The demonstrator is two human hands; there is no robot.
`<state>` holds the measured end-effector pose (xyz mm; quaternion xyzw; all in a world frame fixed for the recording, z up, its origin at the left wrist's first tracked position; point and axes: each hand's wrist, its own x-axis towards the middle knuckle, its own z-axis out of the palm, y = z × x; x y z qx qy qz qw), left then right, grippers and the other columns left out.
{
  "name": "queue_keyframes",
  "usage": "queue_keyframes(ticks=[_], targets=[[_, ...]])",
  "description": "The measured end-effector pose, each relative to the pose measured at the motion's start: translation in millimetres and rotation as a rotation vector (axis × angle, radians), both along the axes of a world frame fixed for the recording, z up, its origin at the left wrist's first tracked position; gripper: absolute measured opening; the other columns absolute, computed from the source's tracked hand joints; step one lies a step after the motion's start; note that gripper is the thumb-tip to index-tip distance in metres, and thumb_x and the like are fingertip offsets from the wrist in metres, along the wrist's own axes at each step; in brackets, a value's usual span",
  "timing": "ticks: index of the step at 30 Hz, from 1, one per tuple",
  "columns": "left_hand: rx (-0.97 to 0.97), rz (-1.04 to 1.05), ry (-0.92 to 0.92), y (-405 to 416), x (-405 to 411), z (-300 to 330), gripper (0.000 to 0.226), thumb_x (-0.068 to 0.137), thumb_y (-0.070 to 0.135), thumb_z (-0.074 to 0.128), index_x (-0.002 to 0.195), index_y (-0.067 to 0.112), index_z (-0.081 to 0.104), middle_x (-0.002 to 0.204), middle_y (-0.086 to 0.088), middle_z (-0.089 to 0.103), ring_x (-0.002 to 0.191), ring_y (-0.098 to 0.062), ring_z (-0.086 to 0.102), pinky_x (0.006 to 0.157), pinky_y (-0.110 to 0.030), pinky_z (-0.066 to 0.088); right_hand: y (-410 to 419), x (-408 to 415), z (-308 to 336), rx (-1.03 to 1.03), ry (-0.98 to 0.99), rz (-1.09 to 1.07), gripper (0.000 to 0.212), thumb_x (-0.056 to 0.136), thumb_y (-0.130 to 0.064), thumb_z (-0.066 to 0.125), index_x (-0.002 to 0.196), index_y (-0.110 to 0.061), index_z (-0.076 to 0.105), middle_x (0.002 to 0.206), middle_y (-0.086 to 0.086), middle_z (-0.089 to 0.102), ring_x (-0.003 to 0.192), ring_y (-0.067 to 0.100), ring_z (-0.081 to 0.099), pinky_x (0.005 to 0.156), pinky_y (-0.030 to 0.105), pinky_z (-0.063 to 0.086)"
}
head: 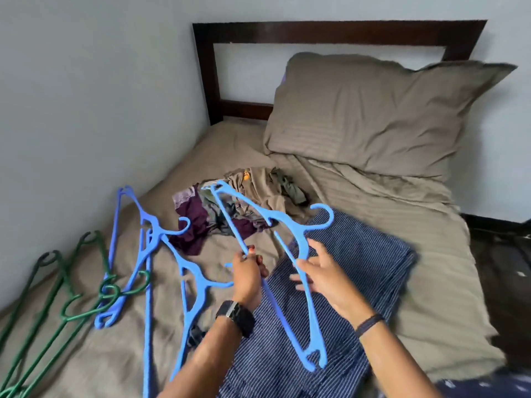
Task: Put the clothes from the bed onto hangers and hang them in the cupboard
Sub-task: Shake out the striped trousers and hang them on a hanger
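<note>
We are near the start, by our reckoning; our left hand [247, 272] pinches the bottom bar of a blue hanger [287, 225] while our right hand [321, 275], fingers loosely curled, holds its sloping arm; the hanger carries nothing and hovers over a folded blue striped garment [359, 271] on the bed [431, 225]; a crumpled pile of clothes [241, 202] lies just beyond it, more blue hangers [149, 239] and green hangers [57, 297] lie to the left; no garment is on a hanger, and the cupboard is out of view; all the hanging seems left to do.
</note>
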<state>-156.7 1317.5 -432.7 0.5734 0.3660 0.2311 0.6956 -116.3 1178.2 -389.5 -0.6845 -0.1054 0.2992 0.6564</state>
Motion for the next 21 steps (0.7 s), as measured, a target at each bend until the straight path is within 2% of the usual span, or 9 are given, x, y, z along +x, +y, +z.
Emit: queue_keyframes(ticks=[2,4,9,12,13,15,17,19,21], targets=[[0.011,-0.016,-0.029,-23.3,28.5,1.9,0.025,0.102,0.005,0.031,0.08,0.015,0.037,0.063,-0.003,0.032,0.032,0.0,0.029,0.034,-0.014,0.027,-16.8,13.9,-3.2,-0.118,-0.063,-0.07,0.047,0.097,-0.005,0.046,0.132,-0.033,0.03,0.103,0.013,0.058,0.067,0.019,0.063,0.05,0.028,0.054],[-0.002,-0.021,-0.044,-48.6,52.4,2.0,0.026,0.102,0.005,0.03,0.079,0.015,0.035,0.063,-0.003,0.032,0.035,-0.001,0.03,0.035,-0.014,0.027,-35.3,32.4,-6.9,-0.192,-0.065,-0.171,0.044,0.095,-0.004,0.047,0.134,-0.022,0.037,0.1,0.01,0.058,0.062,0.016,0.061,0.043,0.026,0.05],[-0.154,-0.078,-0.038,-104.1,111.6,1.4,0.028,0.101,0.001,0.029,0.077,0.015,0.034,0.065,-0.006,0.039,0.051,-0.013,0.036,0.035,-0.015,0.033,-93.5,77.0,-14.2,-0.346,-0.116,-0.276,0.039,0.089,0.003,0.047,0.124,-0.014,0.05,0.078,0.0,0.06,0.047,0.009,0.052,0.037,0.021,0.038],[-0.124,-0.352,0.025,-129.7,146.2,-7.0,0.028,0.098,0.001,0.035,0.074,0.014,0.042,0.062,-0.005,0.046,0.052,-0.015,0.042,0.039,-0.018,0.035,-130.2,102.1,-11.6,-0.445,-0.381,-0.459,0.039,0.087,0.006,0.048,0.121,-0.01,0.058,0.072,0.0,0.064,0.062,0.011,0.058,0.059,0.025,0.042],[-0.043,-0.462,0.046,-133.9,155.4,-6.9,0.028,0.096,0.002,0.04,0.071,0.013,0.047,0.06,-0.004,0.047,0.053,-0.017,0.042,0.042,-0.021,0.034,-140.8,109.2,-10.5,-0.467,-0.454,-0.512,0.037,0.087,0.004,0.05,0.121,-0.009,0.06,0.073,0.0,0.065,0.072,0.016,0.061,0.068,0.026,0.043],[0.282,-0.638,0.084,-139.3,176.3,-5.5,0.018,0.085,0.003,0.047,0.076,0.006,0.063,0.065,-0.01,0.059,0.062,-0.021,0.051,0.054,-0.031,0.038,-160.3,121.7,-7.6,-0.446,-0.528,-0.588,0.036,0.087,0.002,0.055,0.121,-0.008,0.063,0.076,0.002,0.066,0.077,0.017,0.063,0.076,0.027,0.044],[0.626,-0.719,0.124,-140.4,198.0,-6.3,0.031,0.08,0.0,0.045,0.103,-0.003,0.066,0.096,-0.021,0.067,0.088,-0.03,0.062,0.078,-0.036,0.045,-175.9,132.1,-6.1,-0.432,-0.566,-0.621,0.036,0.086,0.003,0.057,0.12,-0.006,0.064,0.08,0.003,0.065,0.068,0.006,0.056,0.071,0.02,0.043],[0.887,-0.825,0.179,-138.5,216.5,-8.0,0.045,0.079,-0.003,0.044,0.121,-0.003,0.058,0.122,-0.023,0.056,0.112,-0.035,0.053,0.097,-0.033,0.036,-187.9,140.6,-6.3,-0.453,-0.599,-0.631,0.035,0.086,0.003,0.057,0.119,-0.005,0.066,0.08,0.005,0.065,0.063,-0.001,0.05,0.064,0.012,0.038],[1.177,-0.965,0.301,-137.1,231.1,-12.9,0.048,0.083,-0.001,0.044,0.129,0.007,0.054,0.138,-0.016,0.041,0.122,-0.036,0.042,0.103,-0.033,0.03,-198.6,149.3,-8.1,-0.469,-0.627,-0.643,0.035,0.086,0.003,0.057,0.118,-0.006,0.066,0.074,0.005,0.062,0.057,-0.007,0.051,0.061,0.007,0.037]])
